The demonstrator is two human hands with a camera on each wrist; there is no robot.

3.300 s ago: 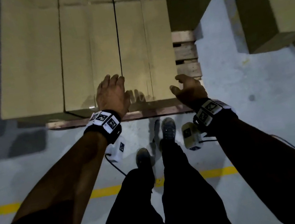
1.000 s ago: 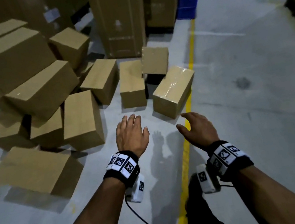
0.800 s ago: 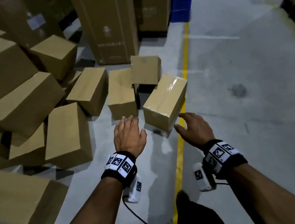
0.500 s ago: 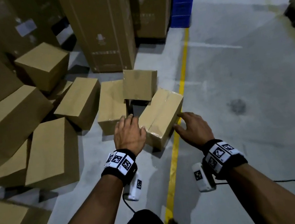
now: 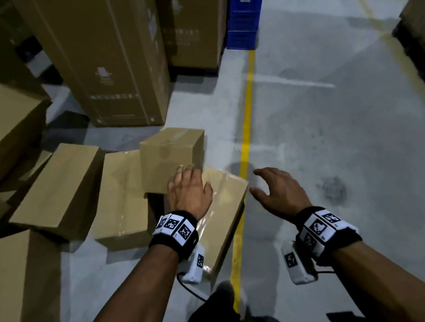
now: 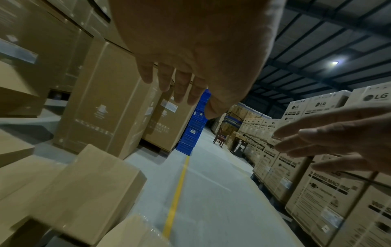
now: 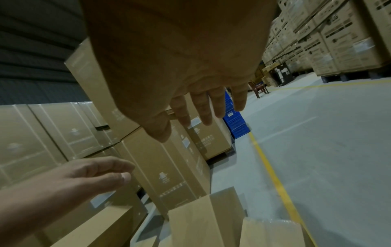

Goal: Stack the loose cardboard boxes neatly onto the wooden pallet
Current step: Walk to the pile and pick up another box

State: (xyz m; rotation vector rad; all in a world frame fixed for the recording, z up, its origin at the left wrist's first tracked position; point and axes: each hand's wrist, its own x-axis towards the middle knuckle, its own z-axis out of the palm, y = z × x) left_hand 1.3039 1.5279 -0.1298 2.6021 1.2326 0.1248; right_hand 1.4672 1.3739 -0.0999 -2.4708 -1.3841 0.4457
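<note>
a grey concrete floor (image 5: pixel 326 127) fills the scene, with a yellow painted line (image 5: pixel 246 127) running along it away from the person. the nearest cardboard box (image 5: pixel 223 215), its top covered in shiny clear tape, lies on the floor right against that line, tilted askew to it. the left hand (image 5: pixel 188 193) hovers over the far left part of this box with fingers straight and loosely spread, holding nothing; whether the palm touches the cardboard cannot be told. the right hand (image 5: pixel 278 192) hangs over the bare floor just beyond the box's right edge, fingers relaxed and spread, also holding nothing.

an upright smaller box (image 5: pixel 172 153) stands just behind the taped one, a flat box (image 5: pixel 124 192) lies to the left of it, and more loose boxes (image 5: pixel 58 186) are jumbled further left on the floor. behind them rise tall brown cartons (image 5: pixel 108 51), with a stack of blue crates (image 5: pixel 245 0) beside them at the yellow line. in the left wrist view, the opposite side of the aisle holds stacked appliance cartons (image 6: pixel 317 175) printed with lg and washing machine, under a dark beamed roof with one ceiling lamp (image 6: pixel 335 62). no pallet is in view.
</note>
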